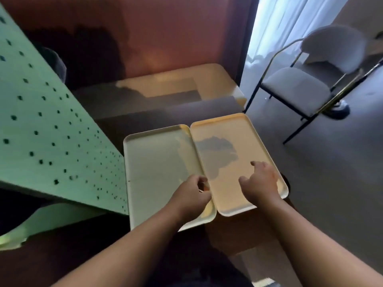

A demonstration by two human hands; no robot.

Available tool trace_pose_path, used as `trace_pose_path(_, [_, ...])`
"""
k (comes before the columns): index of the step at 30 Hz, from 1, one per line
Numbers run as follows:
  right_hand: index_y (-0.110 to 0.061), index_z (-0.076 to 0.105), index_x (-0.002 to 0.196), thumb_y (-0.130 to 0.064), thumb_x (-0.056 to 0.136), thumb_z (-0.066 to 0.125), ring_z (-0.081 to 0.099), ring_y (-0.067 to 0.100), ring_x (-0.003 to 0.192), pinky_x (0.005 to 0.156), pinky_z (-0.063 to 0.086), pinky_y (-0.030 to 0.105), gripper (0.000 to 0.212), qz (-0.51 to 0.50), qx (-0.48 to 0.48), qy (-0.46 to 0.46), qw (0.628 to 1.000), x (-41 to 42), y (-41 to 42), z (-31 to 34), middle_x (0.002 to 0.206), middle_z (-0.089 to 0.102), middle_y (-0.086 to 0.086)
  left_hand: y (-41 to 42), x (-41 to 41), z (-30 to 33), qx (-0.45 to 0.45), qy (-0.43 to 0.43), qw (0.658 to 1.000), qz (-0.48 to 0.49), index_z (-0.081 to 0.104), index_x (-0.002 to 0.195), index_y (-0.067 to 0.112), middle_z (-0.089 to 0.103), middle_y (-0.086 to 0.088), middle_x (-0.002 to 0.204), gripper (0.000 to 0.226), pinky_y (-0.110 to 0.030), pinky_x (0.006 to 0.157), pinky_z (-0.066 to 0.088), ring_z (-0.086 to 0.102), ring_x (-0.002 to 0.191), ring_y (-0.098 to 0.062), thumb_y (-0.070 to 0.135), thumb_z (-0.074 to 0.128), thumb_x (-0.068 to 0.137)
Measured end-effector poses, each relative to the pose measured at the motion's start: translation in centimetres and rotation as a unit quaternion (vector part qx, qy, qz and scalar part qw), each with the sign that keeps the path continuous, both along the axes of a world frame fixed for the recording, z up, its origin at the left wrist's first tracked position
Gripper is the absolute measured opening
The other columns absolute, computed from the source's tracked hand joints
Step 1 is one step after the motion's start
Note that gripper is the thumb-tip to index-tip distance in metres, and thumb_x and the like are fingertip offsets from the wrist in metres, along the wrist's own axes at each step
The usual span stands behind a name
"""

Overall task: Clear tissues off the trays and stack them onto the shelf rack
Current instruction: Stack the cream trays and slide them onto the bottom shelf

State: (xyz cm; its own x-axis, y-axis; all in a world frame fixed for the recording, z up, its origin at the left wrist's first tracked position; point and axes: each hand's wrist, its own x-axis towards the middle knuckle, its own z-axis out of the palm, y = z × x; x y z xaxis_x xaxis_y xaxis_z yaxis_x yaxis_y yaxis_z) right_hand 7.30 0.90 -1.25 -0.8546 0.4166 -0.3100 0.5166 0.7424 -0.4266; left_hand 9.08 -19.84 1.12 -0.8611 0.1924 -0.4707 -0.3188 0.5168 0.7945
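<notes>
A: Where're the trays?

B: Two, side by side on the dark table [145, 119], long edges touching. L tray [153, 162] is pale, mostly in shade. R tray [234, 133] is lit warm w/ a blotchy shadow across it. Both look bare inside, no tissue that I can see.

A: Hands?

B: L hand [189, 196] is at the seam btwn the trays, near end, fingers curled in tight around the rim there. Can't tell which tray's edge it's got. R hand [260, 182] is over the R tray's near right part, fingers loose and spread, gripping nothing. Can't tell if the tips touch the surface.

A: Rack?

B: Green pegboard panel [51, 129] slopes in at left, its edge just beside the L tray. Another pale tray-like surface [217, 79] sits farther back on the table. Chair [300, 88] off to the right by the curtain [290, 21].
</notes>
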Motion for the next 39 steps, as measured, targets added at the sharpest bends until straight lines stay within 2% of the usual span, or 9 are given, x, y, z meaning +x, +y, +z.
trace_pose_path(3, [-0.016, 0.039, 0.15, -0.036, 0.087, 0.058, 0.03, 0.037, 0.142, 0.114, 0.034, 0.05, 0.068, -0.026, 0.047, -0.065, 0.996, -1.3, 5.7, -2.9, 0.157, 0.033, 0.013, 4.4, -1.3, -3.3, -0.013, -0.049, 0.998, 0.036, 0.038, 0.146, 0.015, 0.062, 0.005, 0.108, 0.063, -0.036, 0.096, 0.05, 0.062, 0.103, -0.017, 0.017, 0.059, 0.087])
trace_pose_path(6, [-0.016, 0.046, 0.139, -0.031, 0.087, 0.052, 0.042, 0.037, 0.127, 0.103, 0.043, 0.049, 0.055, -0.024, 0.022, -0.083, 0.996, -3.2, 10.2, -4.9, 0.14, 0.048, 0.013, 8.9, -2.6, -5.8, -0.03, -0.081, 0.995, 0.05, 0.027, 0.152, 0.015, 0.056, -0.002, 0.13, 0.071, -0.031, 0.098, 0.044, 0.056, 0.114, -0.019, 0.018, 0.058, 0.088])
trace_pose_path(12, [-0.02, 0.05, 0.14, -0.026, 0.09, 0.052, 0.051, 0.025, 0.116, 0.093, 0.047, 0.04, 0.051, 0.059, -0.016, -0.025, 0.998, -5.7, 11.1, -6.0, 0.126, 0.059, 0.004, 10.2, -3.0, -8.0, -0.141, -0.115, 0.982, -0.059, 0.009, 0.158, 0.011, 0.026, -0.011, 0.162, 0.09, -0.036, 0.119, 0.027, 0.029, 0.148, -0.024, 0.023, 0.06, 0.084])
trace_pose_path(16, [-0.019, 0.042, 0.143, -0.031, 0.086, 0.053, 0.039, 0.032, 0.127, 0.105, 0.04, 0.044, 0.059, 0.002, 0.016, -0.042, 0.999, -7.9, 10.3, -6.0, 0.14, 0.043, 0.009, 10.3, -2.8, -7.9, -0.163, -0.117, 0.975, -0.091, 0.014, 0.158, 0.011, 0.022, -0.009, 0.164, 0.089, -0.032, 0.121, 0.021, 0.024, 0.15, -0.023, 0.027, 0.061, 0.085])
trace_pose_path(22, [-0.023, 0.042, 0.141, -0.037, 0.082, 0.051, 0.05, 0.031, 0.117, 0.097, 0.049, 0.051, 0.061, -0.103, -0.037, -0.097, 0.989, -9.6, 11.2, -7.0, 0.133, 0.053, 0.007, 10.6, -2.7, -7.8, -0.177, -0.1, 0.972, -0.116, 0.018, 0.157, 0.011, 0.023, -0.008, 0.164, 0.083, -0.028, 0.12, 0.02, 0.022, 0.15, -0.022, 0.027, 0.06, 0.087])
trace_pose_path(28, [-0.018, 0.04, 0.141, -0.035, 0.088, 0.054, 0.047, 0.035, 0.121, 0.101, 0.046, 0.05, 0.058, -0.063, 0.033, -0.155, 0.985, -10.0, 10.8, -7.3, 0.136, 0.048, 0.013, 10.2, -2.3, -7.8, -0.16, -0.097, 0.977, -0.098, 0.024, 0.156, 0.013, 0.028, -0.005, 0.163, 0.075, -0.024, 0.117, 0.022, 0.029, 0.148, -0.019, 0.021, 0.057, 0.09])
trace_pose_path(31, [-0.012, 0.058, 0.124, -0.04, 0.09, 0.05, 0.058, 0.035, 0.109, 0.096, 0.051, 0.051, 0.044, -0.136, -0.024, -0.116, 0.984, -10.6, 12.2, -7.0, 0.123, 0.06, 0.014, 10.1, -2.1, -7.8, -0.149, -0.096, 0.98, -0.092, 0.02, 0.157, 0.014, 0.026, -0.005, 0.164, 0.077, -0.024, 0.117, 0.022, 0.028, 0.149, -0.018, 0.021, 0.058, 0.09])
trace_pose_path(34, [-0.008, 0.065, 0.098, -0.042, 0.101, 0.043, 0.062, 0.033, 0.089, 0.085, 0.054, 0.043, 0.041, -0.125, -0.122, -0.061, 0.983, -11.2, 13.1, -5.0, 0.101, 0.067, 0.015, 10.0, -1.5, -7.8, -0.144, -0.082, 0.985, -0.042, 0.019, 0.157, 0.016, 0.026, -0.007, 0.163, 0.08, -0.031, 0.118, 0.025, 0.029, 0.147, -0.023, 0.024, 0.059, 0.088])
trace_pose_path(39, [-0.014, 0.062, 0.096, -0.046, 0.104, 0.04, 0.062, 0.028, 0.086, 0.078, 0.055, 0.047, 0.039, -0.069, -0.189, 0.022, 0.979, -11.3, 14.1, -0.2, 0.096, 0.064, 0.01, 7.6, -0.4, -5.7, -0.191, 0.075, 0.971, 0.124, 0.037, 0.148, 0.014, 0.042, -0.006, 0.146, 0.065, -0.036, 0.111, 0.034, 0.042, 0.131, -0.026, 0.014, 0.058, 0.086])
